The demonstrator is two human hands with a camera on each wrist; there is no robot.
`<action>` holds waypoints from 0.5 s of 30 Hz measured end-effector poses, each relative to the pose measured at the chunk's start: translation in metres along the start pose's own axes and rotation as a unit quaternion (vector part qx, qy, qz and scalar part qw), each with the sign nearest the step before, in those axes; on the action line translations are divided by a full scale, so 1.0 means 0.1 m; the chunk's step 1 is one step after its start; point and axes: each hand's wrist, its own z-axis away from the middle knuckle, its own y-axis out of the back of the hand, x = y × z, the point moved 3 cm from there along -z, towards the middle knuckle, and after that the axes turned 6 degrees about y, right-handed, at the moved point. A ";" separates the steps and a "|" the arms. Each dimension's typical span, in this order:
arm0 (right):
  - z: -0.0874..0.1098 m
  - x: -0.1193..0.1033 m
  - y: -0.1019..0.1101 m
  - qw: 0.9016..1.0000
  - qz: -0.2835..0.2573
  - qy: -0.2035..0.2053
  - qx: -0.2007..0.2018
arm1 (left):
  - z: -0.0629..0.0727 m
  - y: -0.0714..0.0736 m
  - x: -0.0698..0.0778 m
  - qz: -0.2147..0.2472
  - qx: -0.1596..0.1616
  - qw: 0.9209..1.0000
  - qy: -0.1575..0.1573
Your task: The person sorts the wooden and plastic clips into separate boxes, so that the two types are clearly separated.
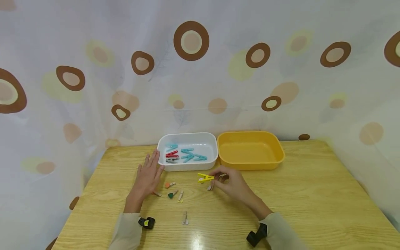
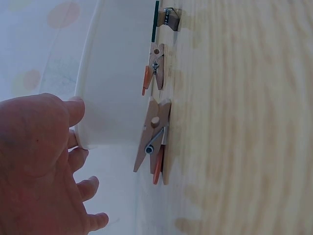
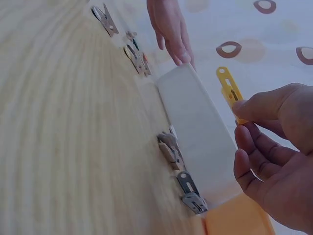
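Note:
My right hand [image 1: 232, 184] pinches a yellow clothespin [image 1: 204, 177] between thumb and forefinger, in front of the white bin [image 1: 190, 167]. In the right wrist view the yellow clothespin [image 3: 229, 88] points up from the fingertips, the other fingers loosely bent. My left hand [image 1: 147, 178] rests against the bin's left end, fingers extended; the left wrist view has its thumb [image 2: 74, 111] at the rim. Inside the bin lie several light-blue clothespins [image 1: 200, 157], a red one [image 1: 172, 154] and a grey one [image 1: 172, 160].
Right of the white bin stands a yellow bin [image 1: 251, 166]. Several small wooden clothespins lie on the table [image 1: 312, 201] before the white bin, among them one with a green piece [image 1: 171, 195] and one with an orange piece [image 1: 167, 185]. A grey clothespin [image 3: 193, 198] lies near the yellow bin.

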 end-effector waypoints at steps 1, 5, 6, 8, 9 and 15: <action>-0.03 0.01 0.02 1.000 0.003 0.002 0.008 | 0.01 0.00 0.00 0.001 0.001 1.000 0.000; -0.15 0.04 0.10 0.999 0.019 0.016 0.046 | 0.02 0.00 -0.02 0.001 0.001 1.000 0.001; -0.18 0.04 0.13 0.998 0.022 0.022 0.055 | 0.02 0.00 -0.02 0.001 0.000 1.000 0.001; -0.25 0.05 0.17 0.996 0.033 0.029 0.071 | 0.02 0.00 -0.02 0.002 0.001 1.000 -0.001; -0.29 0.06 0.20 0.996 0.039 0.030 0.076 | 0.01 0.00 -0.02 0.000 0.000 1.000 -0.001; -0.50 0.12 0.28 0.995 0.058 0.012 0.080 | -0.01 0.00 -0.02 0.005 -0.002 1.000 -0.001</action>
